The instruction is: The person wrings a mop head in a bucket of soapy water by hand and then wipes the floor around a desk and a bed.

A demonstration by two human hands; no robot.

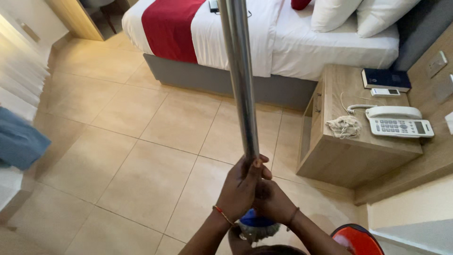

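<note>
A long shiny metal pole [239, 71] rises upright through the middle of the view toward the camera. My left hand [240, 189] is wrapped around the pole low down, with a thin red band on its wrist. My right hand [272, 202] grips the same pole just below and to the right of the left one. Beneath both hands a blue and grey mop head [257, 225] sits at the pole's lower end, close to the beige tiled floor [141, 165].
A bed [264, 42] with white sheets, a red runner and white pillows stands at the back. A wooden nightstand [358, 146] at the right carries a white desk phone [400, 123], a dark book and a remote. A red bucket rim [357, 240] shows at the bottom right. Blue cloth [19, 139] lies at the left.
</note>
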